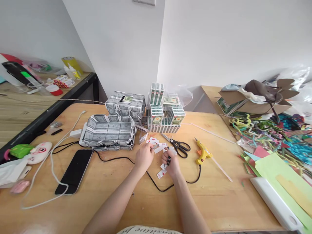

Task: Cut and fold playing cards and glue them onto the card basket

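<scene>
My left hand [145, 155] is closed, pinching a playing card [153, 140] at its fingertips. Curled fingers with dark nails show on my right hand [171, 162], which is closed by another white playing card [172, 150]; its exact grip is partly hidden. Between the hands lie more cards, and a two of diamonds [161, 174] rests just below the right hand. Black-handled scissors [180, 148] lie beyond it, blades toward the cards. To the right sits a yellow hot glue gun [203, 152] with a clear glue stick [223, 169] in its back.
Behind the hands stand a tray made of patterned cards [109, 130], a covered card structure [125, 104] and stacked card boxes [165, 112]. A phone [74, 171] and white cable [52, 169] lie left. Coloured paper [280, 182] and a white device [275, 203] are right. A black cord [156, 187] crosses the table.
</scene>
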`<state>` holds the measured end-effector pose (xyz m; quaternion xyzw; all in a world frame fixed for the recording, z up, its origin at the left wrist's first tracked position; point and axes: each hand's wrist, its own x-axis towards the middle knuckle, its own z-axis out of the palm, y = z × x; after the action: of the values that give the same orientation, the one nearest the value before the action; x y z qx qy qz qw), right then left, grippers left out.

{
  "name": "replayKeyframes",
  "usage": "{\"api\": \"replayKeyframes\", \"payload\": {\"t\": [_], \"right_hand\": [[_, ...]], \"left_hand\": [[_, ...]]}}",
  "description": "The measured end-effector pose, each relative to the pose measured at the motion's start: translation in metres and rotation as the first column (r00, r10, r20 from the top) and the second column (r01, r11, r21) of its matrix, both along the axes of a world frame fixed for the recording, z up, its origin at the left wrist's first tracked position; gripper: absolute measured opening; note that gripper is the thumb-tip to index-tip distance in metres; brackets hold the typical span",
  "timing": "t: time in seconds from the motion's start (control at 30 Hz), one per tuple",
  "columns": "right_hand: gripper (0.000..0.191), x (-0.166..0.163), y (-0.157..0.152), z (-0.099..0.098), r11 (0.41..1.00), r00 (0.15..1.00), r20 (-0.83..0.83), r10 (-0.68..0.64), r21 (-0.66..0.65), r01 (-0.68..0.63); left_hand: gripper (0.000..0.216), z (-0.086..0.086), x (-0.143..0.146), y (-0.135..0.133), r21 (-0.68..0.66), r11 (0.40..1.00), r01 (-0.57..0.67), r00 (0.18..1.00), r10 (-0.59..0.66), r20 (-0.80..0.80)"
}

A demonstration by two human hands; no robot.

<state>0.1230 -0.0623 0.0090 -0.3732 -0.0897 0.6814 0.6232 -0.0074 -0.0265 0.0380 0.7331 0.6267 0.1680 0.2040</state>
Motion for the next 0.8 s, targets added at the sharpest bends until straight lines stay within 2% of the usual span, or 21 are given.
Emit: {"api": "replayKeyframes", "payload": {"t": [0.13, 0.27, 0.37, 0.47, 0.57, 0.67, 0.8], "right_hand": [[0.027, -0.011, 0.000, 0.009, 1.000, 0.994, 0.104, -0.009, -0.008, 0.010], [0.024, -0.009, 0.002, 0.014, 0.995, 0.980, 0.189, -0.062, -0.064, 0.075], [0.019, 0.008, 0.004, 0.013, 0.989, 0.987, 0.117, -0.114, -0.077, 0.123], [0.017, 0.028, 0.004, 0.010, 0.987, 0.985, 0.055, -0.163, -0.002, 0.164], [0.016, 0.037, 0.001, 0.008, 0.983, 0.980, 0.075, -0.184, 0.033, 0.182], [0.017, 0.035, -0.002, 0.008, 0.984, 0.982, 0.063, -0.176, 0.041, 0.173], [0.020, 0.031, -0.005, 0.011, 0.981, 0.981, 0.014, -0.191, 0.043, 0.190]], "left_hand": [[0.016, 0.013, 0.015, -0.026, 0.202, 0.976, 0.075, 0.994, -0.090, 0.066], [0.019, 0.017, 0.022, -0.047, 0.240, 0.928, 0.284, 0.926, -0.330, 0.181], [0.025, 0.011, 0.016, -0.053, 0.119, 0.948, 0.296, 0.912, -0.317, 0.259], [0.027, 0.000, 0.008, -0.056, -0.058, 0.964, 0.261, 0.951, -0.246, 0.189], [0.016, -0.007, 0.007, -0.059, -0.139, 0.949, 0.283, 0.955, -0.266, 0.132], [0.005, -0.005, 0.012, -0.061, -0.186, 0.927, 0.325, 0.945, -0.313, 0.091], [0.011, 0.006, 0.019, -0.063, -0.256, 0.924, 0.285, 0.954, -0.300, -0.022]]}}
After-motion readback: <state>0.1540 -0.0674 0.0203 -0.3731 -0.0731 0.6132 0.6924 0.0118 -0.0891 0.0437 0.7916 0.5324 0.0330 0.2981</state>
